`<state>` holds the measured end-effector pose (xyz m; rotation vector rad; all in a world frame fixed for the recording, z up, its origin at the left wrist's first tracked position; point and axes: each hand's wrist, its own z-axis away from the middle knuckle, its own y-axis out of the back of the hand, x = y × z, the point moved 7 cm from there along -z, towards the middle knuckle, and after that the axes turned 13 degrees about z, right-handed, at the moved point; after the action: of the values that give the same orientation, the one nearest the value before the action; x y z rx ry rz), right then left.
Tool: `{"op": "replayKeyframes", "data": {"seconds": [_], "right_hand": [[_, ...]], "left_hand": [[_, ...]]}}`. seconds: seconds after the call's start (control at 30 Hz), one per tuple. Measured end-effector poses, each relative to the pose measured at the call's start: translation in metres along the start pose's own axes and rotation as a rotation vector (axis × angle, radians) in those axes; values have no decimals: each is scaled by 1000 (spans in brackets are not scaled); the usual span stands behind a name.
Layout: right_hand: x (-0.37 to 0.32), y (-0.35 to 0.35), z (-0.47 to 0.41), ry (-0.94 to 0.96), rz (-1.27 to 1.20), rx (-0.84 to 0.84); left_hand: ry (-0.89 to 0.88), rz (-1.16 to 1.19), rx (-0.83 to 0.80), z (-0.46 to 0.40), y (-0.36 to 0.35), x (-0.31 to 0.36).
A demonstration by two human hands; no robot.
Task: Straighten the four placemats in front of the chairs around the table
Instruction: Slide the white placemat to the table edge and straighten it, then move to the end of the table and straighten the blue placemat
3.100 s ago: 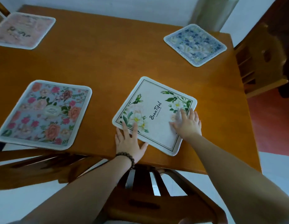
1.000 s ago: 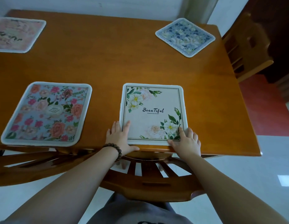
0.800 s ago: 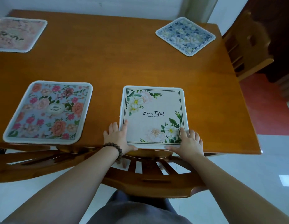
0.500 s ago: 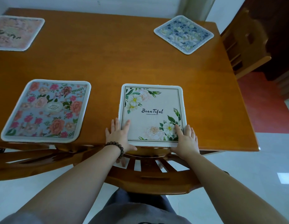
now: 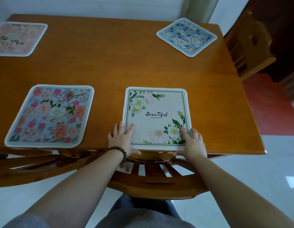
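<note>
A white placemat with green leaves and the word "Beautiful" lies square to the near table edge. My left hand, with a bead bracelet, rests flat on its near left corner, thumb under the table edge. My right hand presses its near right corner the same way. A floral pink-and-blue placemat lies to the left, roughly square. A pale pink placemat sits at the far left. A blue-and-cream placemat at the far right is turned diagonally.
The wooden table fills the view. A chair back stands just below the white mat, another chair back to its left. A third chair stands at the table's right end. White tiled floor lies to the right.
Three seconds ago the white placemat lay tilted; my hands rotated it square to the edge. Over the last second the hands stay on its near corners with only slight shifts.
</note>
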<state>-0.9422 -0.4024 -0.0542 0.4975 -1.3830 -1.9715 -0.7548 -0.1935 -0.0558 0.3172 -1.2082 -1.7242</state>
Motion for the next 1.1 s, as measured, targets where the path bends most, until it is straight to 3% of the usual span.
{"op": "replayKeyframes", "data": {"seconds": [0.17, 0.27, 0.4, 0.87, 1.1], "right_hand": [[0, 0, 1, 21, -31, -64], [5, 4, 1, 9, -107, -143], [22, 23, 7, -65, -178, -105], [184, 34, 92, -594, -361, 127], [265, 21, 124, -706, -384, 170]], "left_hand": [[6, 26, -41, 3, 0, 4], [-66, 57, 9, 2, 10, 17], [-191, 35, 55, -6, 25, 53], [-676, -91, -32, -5, 2, 275], [-778, -101, -75, 14, -25, 366]]}}
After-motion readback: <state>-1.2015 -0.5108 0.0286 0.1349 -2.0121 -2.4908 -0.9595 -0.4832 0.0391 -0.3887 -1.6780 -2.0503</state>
